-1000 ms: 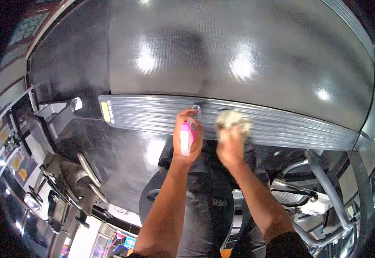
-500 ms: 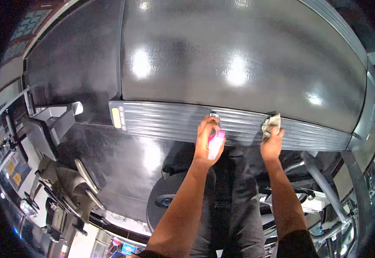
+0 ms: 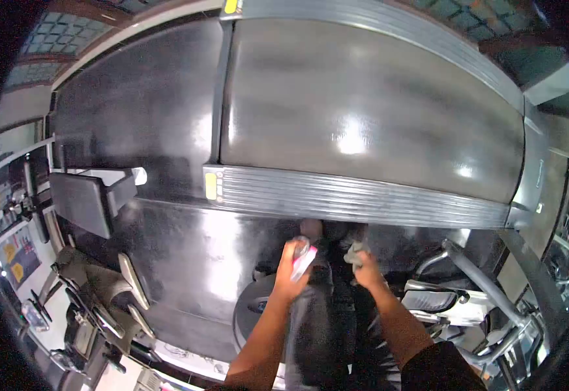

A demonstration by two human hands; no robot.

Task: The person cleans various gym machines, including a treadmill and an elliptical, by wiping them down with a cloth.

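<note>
My left hand (image 3: 289,272) is wrapped round a small pink-and-white spray bottle (image 3: 305,262); its top is partly hidden by my fingers. In my right hand (image 3: 369,274) is a bunched, pale grey cloth (image 3: 354,255), slightly blurred. Both hands are in front of my legs, apart from each other and short of the treadmill. The treadmill's near side rail (image 3: 362,199), grey and ribbed, runs across beyond them. Behind the rail lies the dark running belt (image 3: 375,98), with bright light reflections on it.
A round black base (image 3: 248,313) stands by my left leg. Exercise machines crowd both sides, with a padded seat (image 3: 82,202) at left and a grey tubular frame (image 3: 486,280) at right. The glossy dark floor (image 3: 186,260) reflects the lights.
Both hands have drawn back from the side rail towards my body, still holding bottle and cloth. The cloth has left the rail. The view has shifted, showing more of the treadmill's far side.
</note>
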